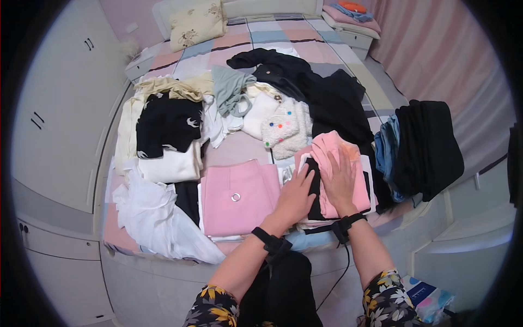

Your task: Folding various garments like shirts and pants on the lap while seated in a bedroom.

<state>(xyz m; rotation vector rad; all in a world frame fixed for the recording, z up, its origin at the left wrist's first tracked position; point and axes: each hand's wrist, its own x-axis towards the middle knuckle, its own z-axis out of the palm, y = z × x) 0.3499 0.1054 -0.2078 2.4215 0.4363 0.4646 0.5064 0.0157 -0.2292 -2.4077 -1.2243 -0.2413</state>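
Observation:
My right hand (340, 180) lies flat, fingers apart, on a folded pink garment (330, 147) at the top of a stack of folded clothes. My left hand (295, 198) rests with spread fingers at the stack's left side, over a black folded garment (314, 208). Left of it sits a second stack, topped by a folded pink garment with a metal ring (229, 180). Behind the right stack lie a fluffy white garment with coloured dots (282, 124) and loose black clothing (331, 106). Both wrists wear black straps.
On the bed's left are a black patterned garment (167, 126), a folded white one (171, 165) and a crumpled white one (159, 220). Black trousers (433, 151) and jeans (386, 151) are piled at the right edge. A cable hangs from my right wrist. A pillow (198, 24) lies behind.

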